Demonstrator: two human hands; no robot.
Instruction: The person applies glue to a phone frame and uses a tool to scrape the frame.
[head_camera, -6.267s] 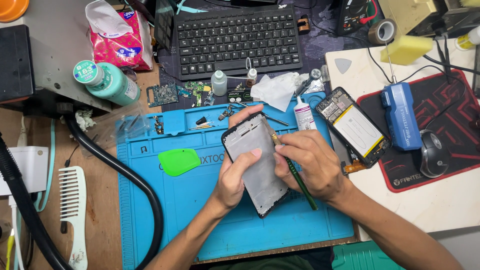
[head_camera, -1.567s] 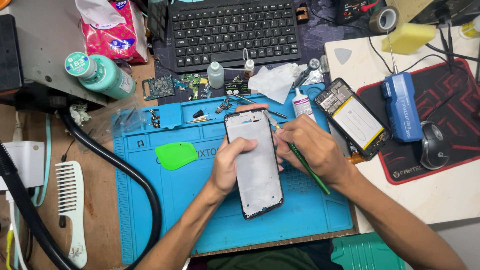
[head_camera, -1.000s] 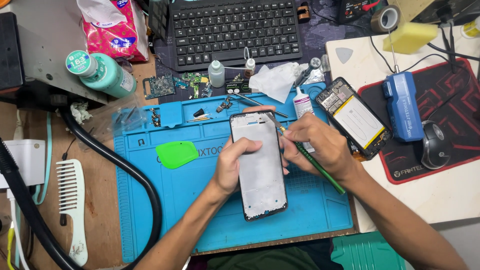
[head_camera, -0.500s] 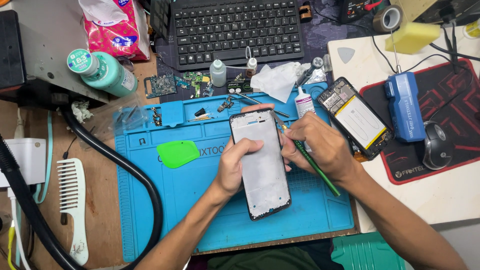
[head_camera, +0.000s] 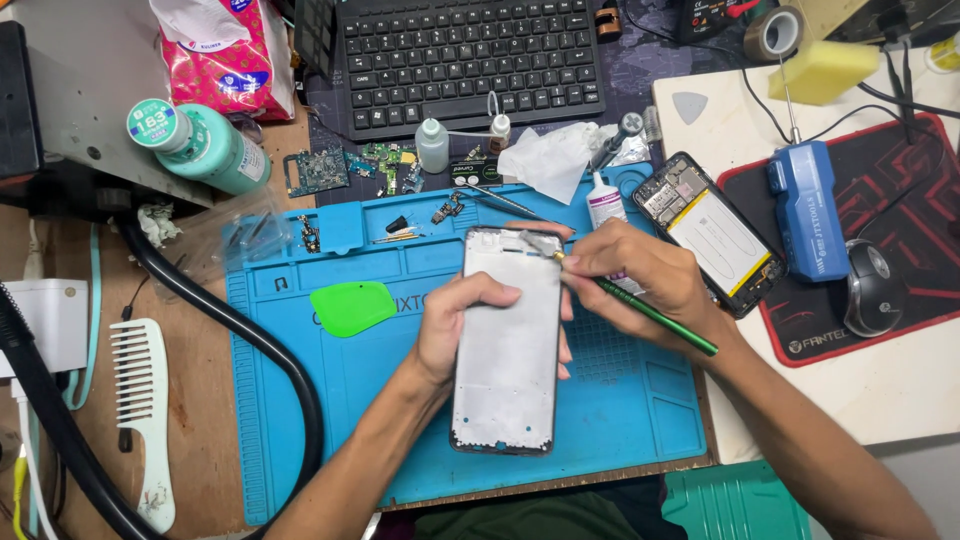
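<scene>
my left hand wraps around the phone frame from its nine o'clock side, thumb lying across the pale inner face and the other fingers curled behind, so the grip is closed firm on it. the frame stands lengthwise over the middle of the blue work mat, its top end toward twelve o'clock, its bottom end toward six, and it looks lifted off the mat rather than lying flat, though i cannot tell by how much.

my right hand sits at the frame's two o'clock corner, fingers pinched shut on a thin green brush. its handle runs out toward four o'clock past my wrist, and its pale bristle tip touches the top edge of the frame near the one o'clock corner.

around me: a green plastic pry card lies on the mat at nine o'clock of the frame, near but apart. an opened phone body with its battery showing lies at three o'clock of my right hand, just beside it, with a blue power tool beyond that on the red and black mouse pad. a crumpled white tissue and a small white tube sit at twelve o'clock, before the black keyboard. a white comb lies far off at nine o'clock on the wooden table.
</scene>
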